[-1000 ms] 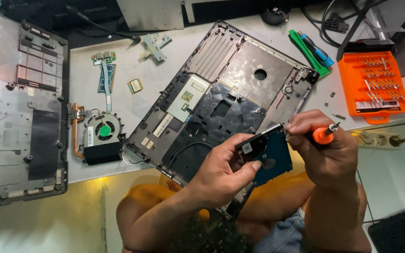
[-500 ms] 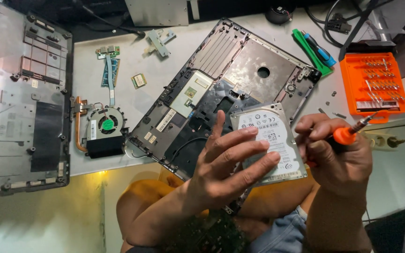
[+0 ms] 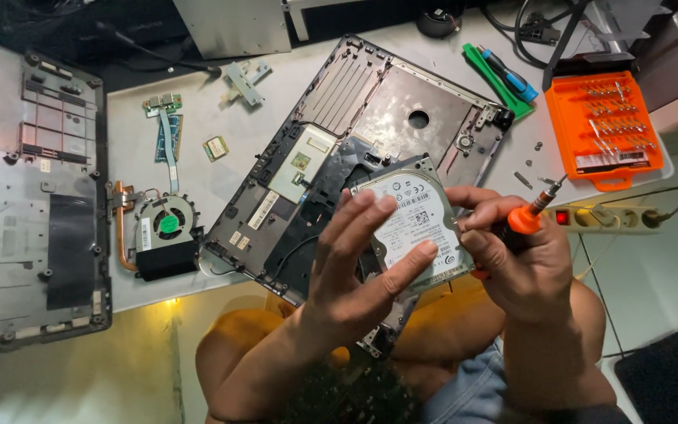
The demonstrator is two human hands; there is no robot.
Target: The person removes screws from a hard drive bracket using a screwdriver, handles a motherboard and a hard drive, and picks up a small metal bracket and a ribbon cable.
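left hand (image 3: 355, 275): fingers spread, pressing on hard drive (image 3: 417, 224), label side up
right hand (image 3: 515, 259): clamped on orange screwdriver (image 3: 529, 218), also touching drive's right edge
drive location: held above laptop base (image 3: 355, 149), near table (image 3: 198, 173) front edge
nearby: cooling fan (image 3: 165, 228), orange bit case (image 3: 606, 126)

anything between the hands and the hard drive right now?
Nothing visible. The left hand lies spread on the hard drive, fingers on its label face. The right hand touches its right edge while holding the orange-handled screwdriver. Both are already in contact.
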